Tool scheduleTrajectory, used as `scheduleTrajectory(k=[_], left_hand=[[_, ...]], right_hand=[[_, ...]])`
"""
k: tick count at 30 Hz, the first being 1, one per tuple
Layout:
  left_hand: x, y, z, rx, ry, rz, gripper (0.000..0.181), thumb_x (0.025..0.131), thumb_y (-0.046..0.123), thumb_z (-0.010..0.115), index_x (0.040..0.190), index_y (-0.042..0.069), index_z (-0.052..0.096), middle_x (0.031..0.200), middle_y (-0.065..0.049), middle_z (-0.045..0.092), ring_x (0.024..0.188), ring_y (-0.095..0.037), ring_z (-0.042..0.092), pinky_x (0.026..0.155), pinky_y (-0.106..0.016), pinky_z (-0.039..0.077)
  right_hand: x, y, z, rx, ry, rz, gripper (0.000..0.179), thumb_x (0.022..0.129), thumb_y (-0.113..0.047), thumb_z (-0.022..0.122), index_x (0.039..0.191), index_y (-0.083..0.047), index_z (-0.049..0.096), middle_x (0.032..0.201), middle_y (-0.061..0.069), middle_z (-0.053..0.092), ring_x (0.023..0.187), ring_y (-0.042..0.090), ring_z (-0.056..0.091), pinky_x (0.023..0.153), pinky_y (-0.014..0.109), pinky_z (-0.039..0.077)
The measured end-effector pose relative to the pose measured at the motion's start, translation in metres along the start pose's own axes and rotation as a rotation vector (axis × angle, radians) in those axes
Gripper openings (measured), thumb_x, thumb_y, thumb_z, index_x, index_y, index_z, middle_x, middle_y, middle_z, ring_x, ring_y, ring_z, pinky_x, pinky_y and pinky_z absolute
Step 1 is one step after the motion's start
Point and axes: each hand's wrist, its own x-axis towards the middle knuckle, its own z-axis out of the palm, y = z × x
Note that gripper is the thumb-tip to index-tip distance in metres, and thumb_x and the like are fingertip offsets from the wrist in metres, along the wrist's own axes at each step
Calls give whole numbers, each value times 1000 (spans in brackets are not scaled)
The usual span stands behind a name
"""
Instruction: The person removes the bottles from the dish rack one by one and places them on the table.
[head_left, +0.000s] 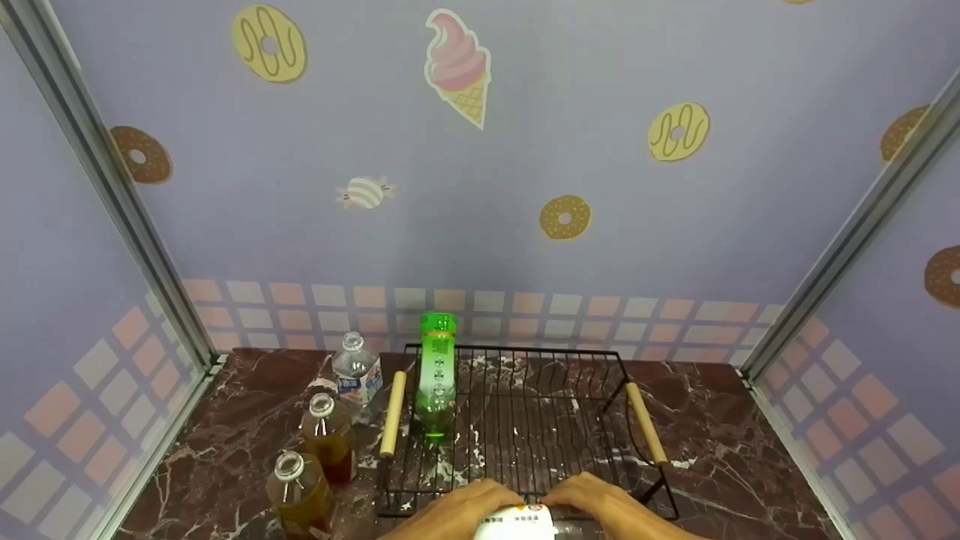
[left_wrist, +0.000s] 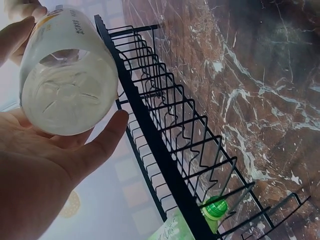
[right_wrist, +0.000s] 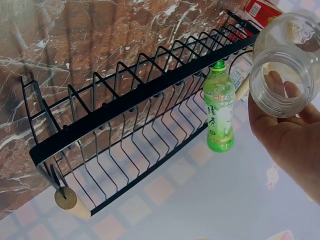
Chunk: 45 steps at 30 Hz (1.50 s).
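Note:
Both hands hold a clear plastic bottle with a white label, low at the near edge of the black wire rack. My left hand has its palm and fingers around the bottle's base end, as the left wrist view shows. The right hand curls round the other end, where an uncapped, threaded mouth shows; its fingers are visible through the clear plastic. A green tea bottle with a green cap lies in the rack, towards the left side in the head view.
Left of the rack stand a clear bottle with a label and two uncapped bottles of amber liquid, one farther and one nearer. Wooden handles flank the rack. A red box shows beyond the rack's end. Patterned walls enclose the marbled counter.

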Motion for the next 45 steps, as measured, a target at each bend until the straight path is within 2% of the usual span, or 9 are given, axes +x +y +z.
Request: scheduleTrajectory(k=[7,16,24,30,34,37,41,43,45], left_hand=[[6,1,-1,62,-54,-65,61,88,46,76,138,17,57,133,5,58,118,-8,56,97,-35,54],[13,3,-3,182,-123,-102,61,90,51,73,139,17,57,132,7,59,117,-8,56,96,-34,54],[14,3,2,184,-121,-87,55,91,49,71,136,18,60,127,8,61,112,-6,56,91,-30,55],[15,4,6,184,-120,-124,55,89,47,73,134,18,61,125,10,62,112,-5,55,90,-28,54],[15,1,9,140,-115,-128,53,89,44,75,133,18,61,122,11,61,109,-3,55,88,-27,53],[16,-16,18,95,-124,-106,55,91,46,73,136,18,59,121,11,60,106,-2,54,86,-26,53],[19,-80,52,85,-87,6,61,94,55,66,142,19,54,124,8,60,106,-4,56,76,-32,55],[20,-106,69,102,-36,74,62,94,57,63,142,19,53,123,6,60,104,-5,57,69,-32,54],[19,-107,72,39,-17,40,61,93,54,67,142,20,54,124,6,60,103,-4,58,72,-31,55]], right_hand=[[1,-2,0,-31,-12,5,52,90,-33,77,138,-23,58,129,-2,62,117,13,56,93,38,54],[2,-3,3,-63,-3,-25,45,93,-33,74,133,-18,62,125,-3,63,113,11,56,90,36,54],[2,-3,4,-55,-2,-34,42,94,-34,72,133,-20,62,125,-5,63,112,10,56,90,35,54],[3,-4,3,-87,-23,-58,45,95,-39,70,134,-19,61,125,-5,62,111,9,55,89,33,54],[4,-5,0,-121,-36,-62,46,95,-40,69,135,-19,60,126,-6,61,112,9,55,90,33,54],[5,-6,-2,-149,-35,-78,47,95,-40,69,137,-20,60,127,-5,61,112,9,55,90,33,55],[7,-12,-8,-127,-11,-67,50,92,-39,75,136,-19,61,127,-4,61,112,11,56,90,34,56],[8,-15,-12,-82,0,-46,49,92,-35,76,136,-20,61,127,-2,61,114,13,57,91,35,56],[9,-19,-17,-44,19,-22,47,92,-30,76,136,-22,61,128,-1,62,115,14,58,91,37,57]])
